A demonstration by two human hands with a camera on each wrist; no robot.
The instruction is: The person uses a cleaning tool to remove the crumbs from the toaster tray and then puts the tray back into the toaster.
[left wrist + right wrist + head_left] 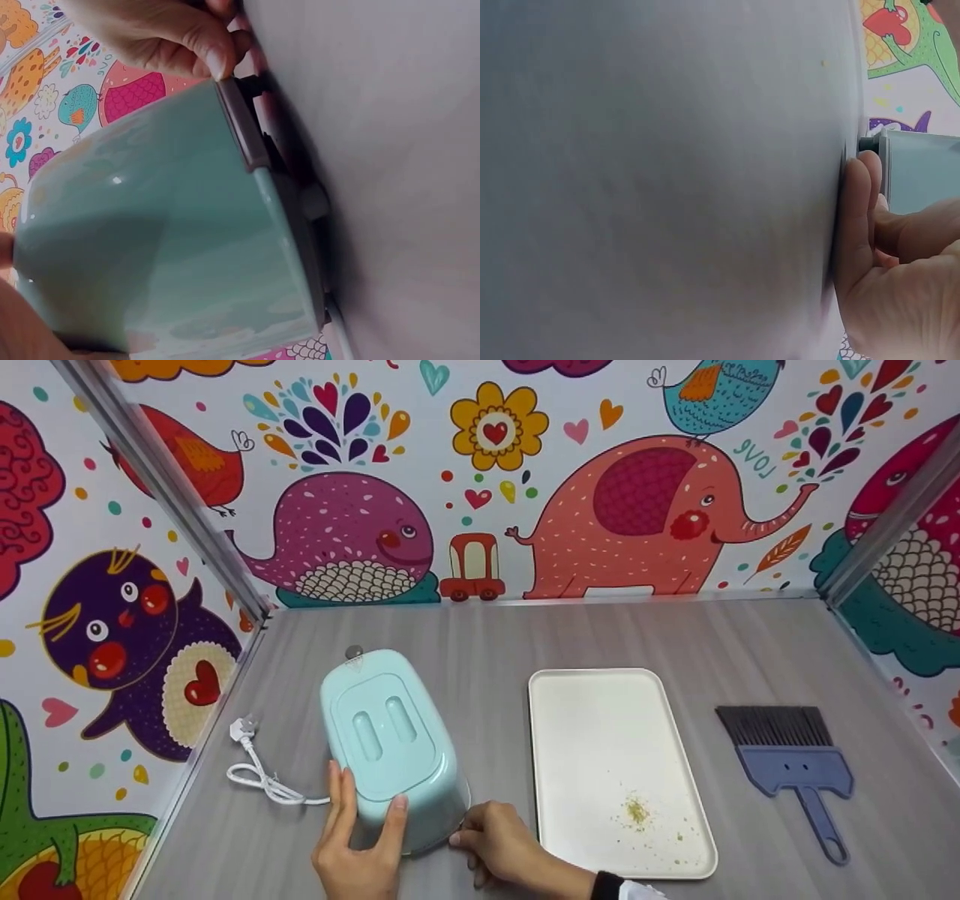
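Observation:
A mint-green toaster (431, 772) with a lid over its top stands on the grey table. My left hand (358, 840) rests on its near end, fingers straight along the left edge and thumb on the lid's near edge. Low at the toaster's near right corner, my right hand (499, 840) pinches the edge of the crumb tray (244, 126), a brownish-grey strip along the base in the left wrist view. In the right wrist view, the fingers (855, 217) of that hand lie close over the tabletop, beside the toaster's base. The toaster's underside is mostly hidden.
A cream tray (592, 720) with a small heap of crumbs (637, 810) lies right of the toaster. Farther right is a blue brush (795, 769). A white power cord (274, 787) with its plug runs off the toaster's left. Printed panels (480, 510) wall the table.

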